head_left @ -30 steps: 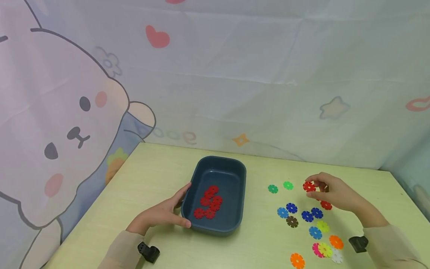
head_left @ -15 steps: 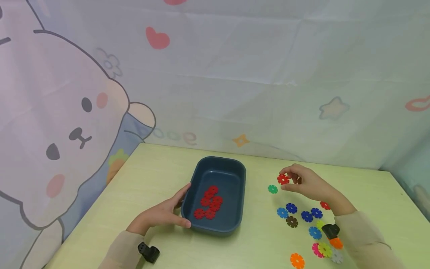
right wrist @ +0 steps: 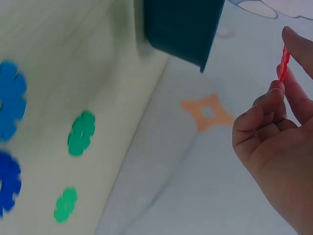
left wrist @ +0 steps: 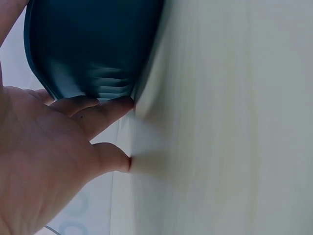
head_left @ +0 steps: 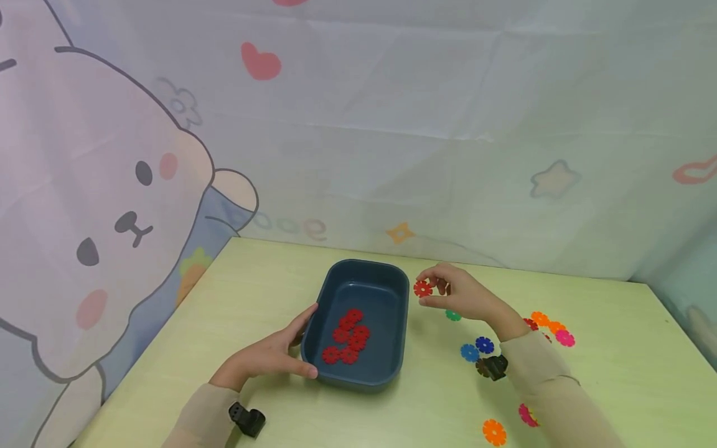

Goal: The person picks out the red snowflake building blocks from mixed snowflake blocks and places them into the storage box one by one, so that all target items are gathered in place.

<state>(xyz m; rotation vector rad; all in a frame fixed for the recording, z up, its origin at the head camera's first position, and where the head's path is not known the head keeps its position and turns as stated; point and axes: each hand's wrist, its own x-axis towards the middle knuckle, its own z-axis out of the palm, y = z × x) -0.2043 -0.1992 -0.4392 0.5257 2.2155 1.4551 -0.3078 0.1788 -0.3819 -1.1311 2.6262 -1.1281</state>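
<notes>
Head view: where's the red disc (head_left: 422, 284), and what has it?

"The right hand (head_left: 456, 292) pinches it on edge, up off the table (head_left: 263, 274), just outside the right rim of the tray (head_left: 366, 302), near its far right corner."

"And the left hand (head_left: 269, 359)?"

"Spread fairly wide, fingers touching the tray's left wall (a steadying touch, I'd judge). To do this well, clear the rim, lower the disc beside the red discs (head_left: 357, 343) toward the near end, and release low so it won't bounce."
</notes>
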